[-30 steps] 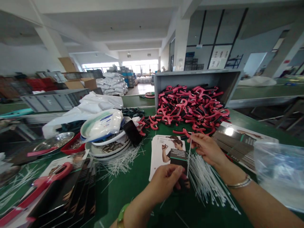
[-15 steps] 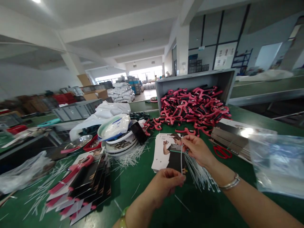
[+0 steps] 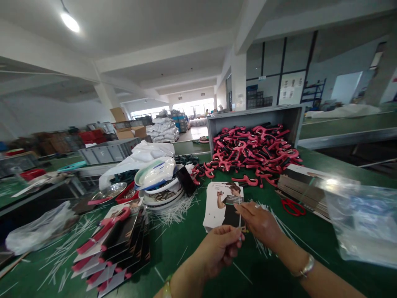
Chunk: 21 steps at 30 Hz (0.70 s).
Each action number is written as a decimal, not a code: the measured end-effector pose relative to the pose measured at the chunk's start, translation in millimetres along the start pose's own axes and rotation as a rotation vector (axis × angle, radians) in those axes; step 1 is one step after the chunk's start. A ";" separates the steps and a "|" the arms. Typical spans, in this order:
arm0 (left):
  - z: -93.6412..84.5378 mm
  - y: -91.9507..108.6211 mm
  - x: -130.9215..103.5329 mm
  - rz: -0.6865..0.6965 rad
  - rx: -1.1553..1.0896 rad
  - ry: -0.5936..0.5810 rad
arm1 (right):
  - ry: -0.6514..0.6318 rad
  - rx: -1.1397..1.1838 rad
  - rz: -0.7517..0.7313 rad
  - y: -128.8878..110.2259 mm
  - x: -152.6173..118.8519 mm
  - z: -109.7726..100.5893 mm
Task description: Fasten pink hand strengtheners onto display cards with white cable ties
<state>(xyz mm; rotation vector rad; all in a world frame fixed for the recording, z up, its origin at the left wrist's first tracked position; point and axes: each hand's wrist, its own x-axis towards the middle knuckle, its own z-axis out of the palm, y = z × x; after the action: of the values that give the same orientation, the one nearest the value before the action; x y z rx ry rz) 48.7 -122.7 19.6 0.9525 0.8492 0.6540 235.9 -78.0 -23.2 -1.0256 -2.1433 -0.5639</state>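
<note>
The right hand (image 3: 260,223) partly hides the white ties (image 3: 263,247).

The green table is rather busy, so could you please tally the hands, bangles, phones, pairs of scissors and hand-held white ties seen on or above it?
Hands: 2, left hand and right hand
Bangles: 2, green bangle and silver bangle
Black phone: 1
Red scissors: 1
Hand-held white tie: 1
Total: 7

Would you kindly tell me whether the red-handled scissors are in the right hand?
No, the red-handled scissors lie on the green table beside the banded stack of cards, apart from the right hand.
</note>
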 end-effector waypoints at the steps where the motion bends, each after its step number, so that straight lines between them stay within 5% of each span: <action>1: -7.6 4.0 5.0 0.074 0.111 0.050 | 0.007 0.035 0.032 3.6 2.3 4.6; 4: -44.7 15.8 28.7 0.372 0.547 0.404 | 0.027 0.200 0.227 12.1 11.9 19.2; 7: -83.6 21.2 58.0 0.324 0.816 0.680 | 0.057 0.358 0.536 13.9 20.0 36.7; 12: -109.5 16.9 87.4 0.231 0.855 0.654 | 0.060 0.595 0.794 12.3 26.9 63.9; 21: -135.7 12.3 99.2 0.258 0.620 0.561 | -0.140 0.579 0.572 6.2 51.8 65.8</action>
<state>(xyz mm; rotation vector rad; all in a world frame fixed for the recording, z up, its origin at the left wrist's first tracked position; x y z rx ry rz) -16.4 18.9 -44.6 1.4843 1.4936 0.9259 191.5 -6.9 -28.7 -1.2697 -1.8216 0.3878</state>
